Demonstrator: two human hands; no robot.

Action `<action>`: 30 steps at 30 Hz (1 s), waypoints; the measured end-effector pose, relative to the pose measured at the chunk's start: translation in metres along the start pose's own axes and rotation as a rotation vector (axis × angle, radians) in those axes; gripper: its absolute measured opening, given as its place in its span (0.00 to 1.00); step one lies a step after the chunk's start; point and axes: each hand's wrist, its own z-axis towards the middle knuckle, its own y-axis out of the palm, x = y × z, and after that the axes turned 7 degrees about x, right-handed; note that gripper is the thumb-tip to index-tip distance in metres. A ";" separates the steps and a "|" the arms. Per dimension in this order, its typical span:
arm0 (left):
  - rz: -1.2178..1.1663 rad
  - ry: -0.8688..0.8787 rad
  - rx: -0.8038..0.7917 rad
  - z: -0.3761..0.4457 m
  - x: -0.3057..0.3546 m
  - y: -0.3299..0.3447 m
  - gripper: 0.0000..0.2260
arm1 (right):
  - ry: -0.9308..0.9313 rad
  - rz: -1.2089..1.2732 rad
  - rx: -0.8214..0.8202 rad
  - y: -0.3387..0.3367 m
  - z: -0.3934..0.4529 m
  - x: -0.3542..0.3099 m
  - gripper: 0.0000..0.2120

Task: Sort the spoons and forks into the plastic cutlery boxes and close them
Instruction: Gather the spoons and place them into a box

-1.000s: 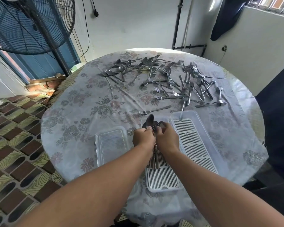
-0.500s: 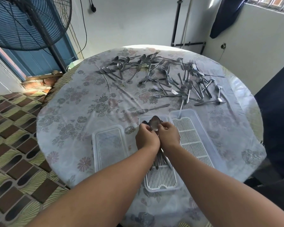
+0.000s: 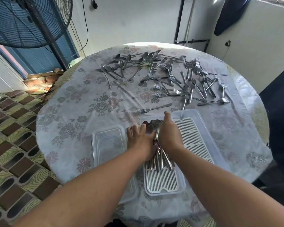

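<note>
Landmark: the middle cutlery box [image 3: 164, 185], a translucent plastic tray with a white slotted drain insert, set lengthwise before the person. Inside it lies a bundle of spoons [image 3: 161, 158], smooth steel, handles toward the viewer and bowls at the far end, apparently so they nest flat. Over the bundle, the left hand [image 3: 140, 139] rests with fingers spread and relaxed, and the right hand [image 3: 169, 134] lies loosely curled on the bowls; whether it pinches a spoon cannot be told. Left of the box sits a clear lid [image 3: 108, 141]; right of it, a second box [image 3: 195, 140], empty for forks. Beyond, on the flowered cloth of the desk [image 3: 88, 102], lie loose forks [image 3: 187, 82] and remaining spoons [image 3: 121, 64].
</note>
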 end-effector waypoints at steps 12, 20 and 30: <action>0.058 0.082 0.152 0.010 -0.004 -0.011 0.23 | -0.390 -0.584 -0.004 0.001 -0.007 0.017 0.23; 0.163 0.003 0.013 0.010 -0.004 -0.007 0.34 | -0.411 -0.774 -0.149 0.007 -0.007 0.015 0.29; 0.125 0.036 0.097 0.008 -0.005 -0.006 0.31 | -0.385 -0.676 -0.106 0.015 -0.016 0.024 0.38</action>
